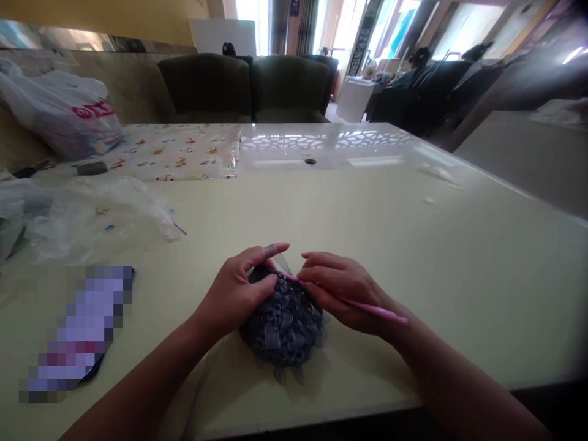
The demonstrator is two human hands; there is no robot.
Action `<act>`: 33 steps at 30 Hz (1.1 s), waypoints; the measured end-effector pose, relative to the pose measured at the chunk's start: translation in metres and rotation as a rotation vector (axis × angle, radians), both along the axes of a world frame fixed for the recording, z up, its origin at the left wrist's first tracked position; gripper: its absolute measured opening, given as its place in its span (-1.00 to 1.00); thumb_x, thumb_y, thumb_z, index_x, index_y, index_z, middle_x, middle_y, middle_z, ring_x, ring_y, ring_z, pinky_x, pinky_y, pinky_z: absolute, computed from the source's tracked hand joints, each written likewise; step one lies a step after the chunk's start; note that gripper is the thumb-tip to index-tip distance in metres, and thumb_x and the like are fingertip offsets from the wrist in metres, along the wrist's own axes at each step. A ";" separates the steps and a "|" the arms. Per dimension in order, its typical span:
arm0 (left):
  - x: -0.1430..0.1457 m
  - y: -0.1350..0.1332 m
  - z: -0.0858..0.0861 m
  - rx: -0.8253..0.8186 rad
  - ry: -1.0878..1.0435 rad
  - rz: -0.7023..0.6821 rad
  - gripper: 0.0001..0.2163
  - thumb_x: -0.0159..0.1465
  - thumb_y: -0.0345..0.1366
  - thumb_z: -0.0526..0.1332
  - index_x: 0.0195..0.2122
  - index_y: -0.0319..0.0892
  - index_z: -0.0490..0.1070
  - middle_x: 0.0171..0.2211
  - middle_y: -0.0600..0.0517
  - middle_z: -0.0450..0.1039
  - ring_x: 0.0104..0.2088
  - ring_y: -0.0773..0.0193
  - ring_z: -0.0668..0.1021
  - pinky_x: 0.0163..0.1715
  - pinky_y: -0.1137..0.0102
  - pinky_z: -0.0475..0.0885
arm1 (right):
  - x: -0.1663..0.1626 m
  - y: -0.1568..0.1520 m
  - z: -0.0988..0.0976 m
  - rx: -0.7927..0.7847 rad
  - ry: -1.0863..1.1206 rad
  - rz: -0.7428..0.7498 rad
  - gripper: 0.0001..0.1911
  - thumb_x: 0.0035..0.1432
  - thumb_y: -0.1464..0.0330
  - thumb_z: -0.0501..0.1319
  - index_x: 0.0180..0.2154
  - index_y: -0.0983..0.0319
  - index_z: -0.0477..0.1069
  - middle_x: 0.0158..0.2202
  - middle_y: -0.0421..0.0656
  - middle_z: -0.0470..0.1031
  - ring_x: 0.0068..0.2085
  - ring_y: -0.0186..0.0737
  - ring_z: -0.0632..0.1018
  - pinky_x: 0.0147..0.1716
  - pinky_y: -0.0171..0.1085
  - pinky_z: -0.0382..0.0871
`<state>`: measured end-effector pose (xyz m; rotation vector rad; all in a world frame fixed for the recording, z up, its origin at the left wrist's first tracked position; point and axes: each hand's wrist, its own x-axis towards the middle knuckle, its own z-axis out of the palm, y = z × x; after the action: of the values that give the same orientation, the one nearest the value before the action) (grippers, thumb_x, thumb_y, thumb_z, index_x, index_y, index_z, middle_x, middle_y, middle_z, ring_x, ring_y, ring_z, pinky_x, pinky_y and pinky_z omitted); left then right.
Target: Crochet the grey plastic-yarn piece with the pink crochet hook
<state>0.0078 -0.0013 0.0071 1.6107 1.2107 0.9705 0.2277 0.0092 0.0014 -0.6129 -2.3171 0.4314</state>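
Observation:
A round, dark grey-blue crocheted piece (285, 327) with ruffled ribbon loops rests near the table's front edge. My left hand (243, 282) grips its upper left rim, thumb on the front, with a strip of sheer ribbon (281, 262) by the raised index finger. A pink crochet hook (372, 309) lies in my right hand (342, 285), its handle passing under the palm toward the wrist. The hook's tip end meets the upper edge of the piece between both hands. Whether a loop sits on the hook is too small to tell.
A blurred-out phone (87, 331) lies at left on the pale table (367, 214). Behind it are a crumpled clear plastic bag (105, 214), a full white carrier bag (68, 116) and a patterned cloth (179, 153). Dark chairs (206, 89) stand beyond; a person (413, 67) sits far right.

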 end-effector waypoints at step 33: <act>0.001 0.007 -0.014 -0.530 -0.769 -0.013 -0.56 0.02 -0.48 0.39 -0.02 -0.15 0.58 -0.39 0.10 0.44 -0.38 0.37 0.52 -0.32 0.47 0.43 | -0.014 -0.008 -0.015 -0.005 0.209 -0.119 -0.86 0.32 0.46 0.12 -0.25 0.21 0.44 -0.36 -0.21 0.60 -0.32 -0.31 0.61 0.13 -0.05 0.46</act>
<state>0.0089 0.0061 -0.0073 0.7138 0.8082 1.0122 0.2135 0.0014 -0.0137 -0.6714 -2.0706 0.4239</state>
